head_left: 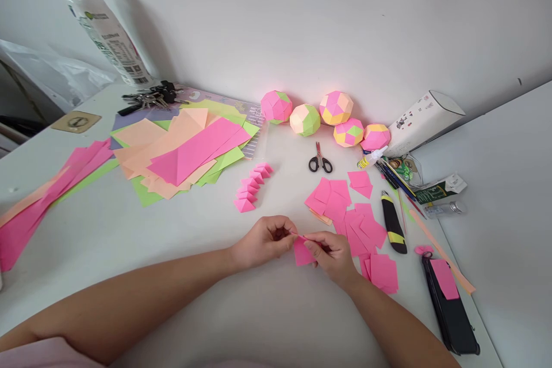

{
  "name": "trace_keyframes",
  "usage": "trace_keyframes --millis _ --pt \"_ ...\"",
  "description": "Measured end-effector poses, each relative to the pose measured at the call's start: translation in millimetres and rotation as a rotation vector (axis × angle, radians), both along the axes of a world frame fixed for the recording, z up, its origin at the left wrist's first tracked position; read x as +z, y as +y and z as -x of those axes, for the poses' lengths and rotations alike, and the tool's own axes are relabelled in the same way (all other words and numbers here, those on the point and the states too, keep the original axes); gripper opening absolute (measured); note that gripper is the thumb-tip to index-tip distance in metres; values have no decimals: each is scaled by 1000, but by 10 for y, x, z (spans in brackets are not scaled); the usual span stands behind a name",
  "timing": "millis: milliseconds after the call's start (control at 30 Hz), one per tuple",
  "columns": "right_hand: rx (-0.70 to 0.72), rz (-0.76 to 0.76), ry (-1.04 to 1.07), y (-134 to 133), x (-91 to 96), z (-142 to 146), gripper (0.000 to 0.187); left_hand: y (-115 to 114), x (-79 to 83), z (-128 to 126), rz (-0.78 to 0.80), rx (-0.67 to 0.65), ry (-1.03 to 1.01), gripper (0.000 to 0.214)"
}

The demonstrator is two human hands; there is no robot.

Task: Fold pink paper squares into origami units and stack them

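Note:
A small pink paper square is pinched along its top edge by both of my hands at the middle of the table. My left hand closes on its upper left corner with thumb and fingers. My right hand grips the upper right side, thumb in front. Just beyond my left hand, several folded pink paper pieces stand in a slanting row. To the right of my right hand, loose pink paper squares lie in overlapping piles.
Scissors lie ahead, below several paper balls along the wall. A utility knife, a glue bottle and a black phone-like case are at right. Coloured paper sheets, keys and a tall bottle occupy the left.

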State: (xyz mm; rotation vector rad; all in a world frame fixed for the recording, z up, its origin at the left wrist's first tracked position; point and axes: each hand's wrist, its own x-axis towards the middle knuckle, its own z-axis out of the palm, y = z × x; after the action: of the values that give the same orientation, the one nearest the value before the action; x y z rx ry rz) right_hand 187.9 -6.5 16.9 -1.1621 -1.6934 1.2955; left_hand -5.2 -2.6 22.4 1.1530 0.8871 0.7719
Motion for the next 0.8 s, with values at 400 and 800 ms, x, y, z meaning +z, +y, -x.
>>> trace_keyframes --millis 400,800 --pt "-18 76 20 6 -32 -31 18 7 -8 13 57 129 -94 18" --pt "33 -50 -109 -4 59 64 13 -33 -65 -32 -170 -30 116 16"
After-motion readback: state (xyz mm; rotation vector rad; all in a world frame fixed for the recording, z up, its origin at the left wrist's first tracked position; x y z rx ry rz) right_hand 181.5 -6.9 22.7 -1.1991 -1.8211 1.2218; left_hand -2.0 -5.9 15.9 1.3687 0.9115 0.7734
